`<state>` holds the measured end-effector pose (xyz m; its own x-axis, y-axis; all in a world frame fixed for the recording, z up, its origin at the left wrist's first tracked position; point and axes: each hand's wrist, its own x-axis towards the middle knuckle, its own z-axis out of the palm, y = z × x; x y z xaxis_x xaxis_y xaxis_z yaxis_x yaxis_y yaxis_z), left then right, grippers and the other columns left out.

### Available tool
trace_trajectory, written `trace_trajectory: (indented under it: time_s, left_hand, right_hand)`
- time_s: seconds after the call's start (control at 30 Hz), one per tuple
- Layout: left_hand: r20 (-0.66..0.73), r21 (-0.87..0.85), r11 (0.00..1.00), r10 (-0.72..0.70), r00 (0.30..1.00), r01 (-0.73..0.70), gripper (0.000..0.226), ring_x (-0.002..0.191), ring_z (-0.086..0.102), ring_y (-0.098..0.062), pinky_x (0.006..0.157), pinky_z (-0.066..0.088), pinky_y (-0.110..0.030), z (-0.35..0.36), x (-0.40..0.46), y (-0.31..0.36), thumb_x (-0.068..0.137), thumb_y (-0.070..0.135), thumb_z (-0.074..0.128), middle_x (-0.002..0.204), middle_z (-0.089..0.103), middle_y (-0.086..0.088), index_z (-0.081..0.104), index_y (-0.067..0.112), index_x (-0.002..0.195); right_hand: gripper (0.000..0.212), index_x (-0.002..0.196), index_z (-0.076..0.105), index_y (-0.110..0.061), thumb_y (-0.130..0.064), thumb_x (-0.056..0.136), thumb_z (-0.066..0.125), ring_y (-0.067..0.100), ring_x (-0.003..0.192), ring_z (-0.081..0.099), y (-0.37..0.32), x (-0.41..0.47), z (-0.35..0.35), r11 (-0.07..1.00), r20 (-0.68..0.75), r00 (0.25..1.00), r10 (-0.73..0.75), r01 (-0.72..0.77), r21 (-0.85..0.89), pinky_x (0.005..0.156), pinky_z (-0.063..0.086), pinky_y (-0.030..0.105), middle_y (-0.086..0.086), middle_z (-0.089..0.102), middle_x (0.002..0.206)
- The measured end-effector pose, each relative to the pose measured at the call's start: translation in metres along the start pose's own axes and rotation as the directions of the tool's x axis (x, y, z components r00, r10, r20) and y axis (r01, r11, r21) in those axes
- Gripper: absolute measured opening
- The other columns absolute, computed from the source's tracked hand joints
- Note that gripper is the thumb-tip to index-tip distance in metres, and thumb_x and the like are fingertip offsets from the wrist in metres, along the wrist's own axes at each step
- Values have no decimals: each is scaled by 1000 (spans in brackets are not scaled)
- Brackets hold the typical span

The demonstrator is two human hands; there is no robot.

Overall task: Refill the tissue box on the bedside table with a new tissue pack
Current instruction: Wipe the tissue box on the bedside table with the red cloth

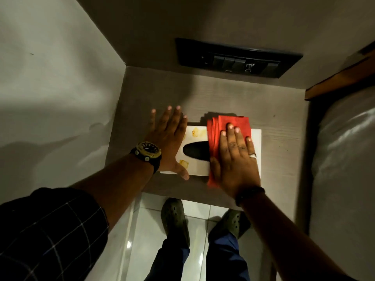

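Seen from above, near the desk (284, 159) edge, the right hand (235, 159) lay flat, fingers spread, pressing red tissues (225, 123) onto the white box (199, 136), half covering its dark slot. The left hand (168, 138) rested open on the box's left end, steadying it. Loading seemed underway; next, the stack likely needed feeding inside
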<state>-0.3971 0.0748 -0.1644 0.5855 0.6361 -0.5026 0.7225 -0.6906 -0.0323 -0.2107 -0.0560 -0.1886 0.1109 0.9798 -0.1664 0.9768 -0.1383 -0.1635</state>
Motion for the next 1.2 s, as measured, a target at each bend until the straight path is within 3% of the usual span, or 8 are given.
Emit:
trace_trajectory:
  time_s: [0.13,0.3,0.5,0.7,0.9,1.03,1.1,1.2]
  left_hand:
    - [-18,21,1000,5,1000,-5,158,137,-31,-38,103,-23,-64,3,1,-1,33,100,45,153,-30,-16,-25,12,144]
    - [-27,17,1000,-17,999,18,161,139,-29,-38,102,-25,-64,4,3,1,29,100,45,153,-30,-16,-24,12,144]
    - [-36,25,999,-25,999,26,155,141,-25,-39,103,-22,-63,6,1,-1,34,100,43,155,-27,-16,-18,14,147]
    - [-19,19,998,-55,998,55,154,139,-27,-36,103,-18,-64,8,-2,-2,29,100,40,149,-36,-11,-17,18,147]
    - [-29,29,998,-49,998,50,154,142,-21,-39,105,-17,-65,9,-4,0,32,98,48,154,-28,-13,-14,17,147]
    - [-33,30,998,-50,998,51,155,143,-20,-38,106,-14,-67,7,-3,0,31,97,50,157,-22,-15,-9,15,149]
    - [-33,27,998,-48,998,49,154,144,-19,-38,105,-14,-67,7,-3,-1,31,96,51,157,-21,-15,-7,16,149]
    - [-28,28,999,-45,999,45,153,143,-20,-38,103,-18,-65,6,-5,-2,32,97,49,156,-23,-14,-8,16,149]
  right_hand:
    - [70,150,22,1,-43,96,26,37,147,10,29,-8,-5,983,-59,981,182,-181,20,119,14,53,23,16,157]
    - [71,151,16,1,-45,97,20,40,147,8,6,0,-7,944,-25,944,330,-330,7,119,10,55,25,12,158]
    - [68,148,27,-1,-42,94,28,40,145,21,-65,12,0,993,8,996,91,-91,70,117,12,54,23,25,156]
    - [67,152,20,-8,-46,97,28,28,148,10,3,-4,4,999,17,999,-32,32,2,119,3,47,14,16,159]
    - [69,151,18,-2,-44,97,22,36,148,12,16,-12,-1,972,-5,972,235,-235,10,119,8,52,21,15,159]
    - [68,148,24,3,-41,98,36,41,146,16,-39,7,-3,814,-38,819,572,-562,144,117,12,57,26,20,156]
    - [67,148,26,2,-41,98,36,40,146,17,-53,10,-2,858,-34,864,502,-494,140,117,10,57,24,22,156]
    - [66,149,27,-3,-43,97,32,38,146,20,-41,-3,0,990,14,990,139,-140,35,117,7,54,20,23,157]
